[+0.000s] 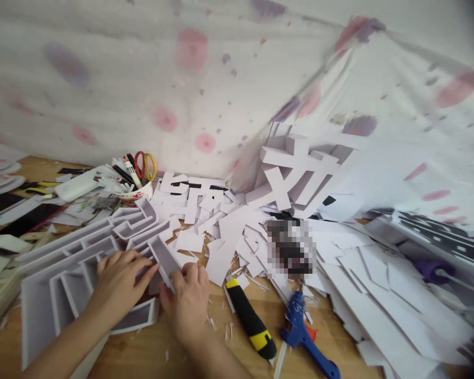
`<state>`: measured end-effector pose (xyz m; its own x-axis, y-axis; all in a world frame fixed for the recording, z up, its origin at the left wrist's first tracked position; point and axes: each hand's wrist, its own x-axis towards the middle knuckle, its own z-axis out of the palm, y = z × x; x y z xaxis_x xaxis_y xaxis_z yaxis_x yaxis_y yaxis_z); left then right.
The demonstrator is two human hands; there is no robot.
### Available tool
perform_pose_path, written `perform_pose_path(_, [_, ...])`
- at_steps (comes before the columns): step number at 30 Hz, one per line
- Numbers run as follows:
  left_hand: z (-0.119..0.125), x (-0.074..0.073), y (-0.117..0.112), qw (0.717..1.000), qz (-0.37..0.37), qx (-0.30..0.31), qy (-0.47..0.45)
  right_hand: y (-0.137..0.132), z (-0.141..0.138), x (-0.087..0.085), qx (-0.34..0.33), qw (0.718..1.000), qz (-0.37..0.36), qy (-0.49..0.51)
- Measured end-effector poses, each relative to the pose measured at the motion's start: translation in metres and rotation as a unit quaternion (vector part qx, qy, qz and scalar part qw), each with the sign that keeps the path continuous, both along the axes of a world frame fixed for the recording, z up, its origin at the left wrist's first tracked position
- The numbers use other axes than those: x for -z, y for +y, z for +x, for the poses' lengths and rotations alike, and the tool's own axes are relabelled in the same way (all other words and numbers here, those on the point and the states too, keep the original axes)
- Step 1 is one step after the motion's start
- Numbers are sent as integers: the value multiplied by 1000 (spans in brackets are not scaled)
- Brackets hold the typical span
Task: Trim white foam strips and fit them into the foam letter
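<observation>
A large white open-backed foam-board letter shape (35, 310), with upright walls forming several channels, lies at the left front of the wooden table. My left hand (124, 276) rests over its middle walls, fingers bent down onto them and thumb side toward the right. At its right side, my right hand (189, 297) has fingers closed round the end of a white wall strip (164, 260). The fingertips of both hands are partly hidden. Right of my right hand lie a black and yellow utility knife (248, 316) and a blue glue gun (300, 323).
Behind the hands lie white board scraps (229, 237). A finished-looking white raised character (296, 173) leans at the back. Stacked white sheets (383, 295) fill the right. A cup (136, 196) of pens and scissors stands back left. A patterned cloth (221, 84) hangs behind.
</observation>
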<state>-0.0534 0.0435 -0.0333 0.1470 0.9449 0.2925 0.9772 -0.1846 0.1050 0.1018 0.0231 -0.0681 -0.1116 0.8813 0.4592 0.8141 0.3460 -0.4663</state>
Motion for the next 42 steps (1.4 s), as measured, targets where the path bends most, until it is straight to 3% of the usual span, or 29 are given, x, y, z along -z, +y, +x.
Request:
perform_pose_path(4, [-6,-3,4,1000,5,14,-17,1,-4,7,13,1000,24,-6])
perform_pose_path(10, [-19,-8,16,980,-49,181,-72,4,-8,14,24,999,39,12])
perform_pose_path(13, [-18,-7,25,973,-67,213,-58,6,-9,14,20,999,26,14])
perform_pose_path(20, [-15,4,35,978,-56,187,-68,5,-10,14,20,999,7,25])
perform_pose_path(24, [-18,-3,31,977,-61,182,-94,3,-6,8,2,997,45,65])
perform_pose_path(29, [-20,-19,21,952,-141,233,-138,1,-1,-9,-23,992,64,107])
perform_pose_path(32, [-22,-23,17,938,-196,193,-212,0,2,-22,-51,987,40,149])
perform_pose_path(36, [-24,-23,20,922,-198,145,-301,0,11,-39,-87,976,18,201])
perform_pose_path(39, [-23,-22,26,916,-200,141,-318,3,19,-44,-61,975,20,212])
perform_pose_path(42, [-21,-20,30,929,-179,134,-294,5,22,-38,-20,980,27,194])
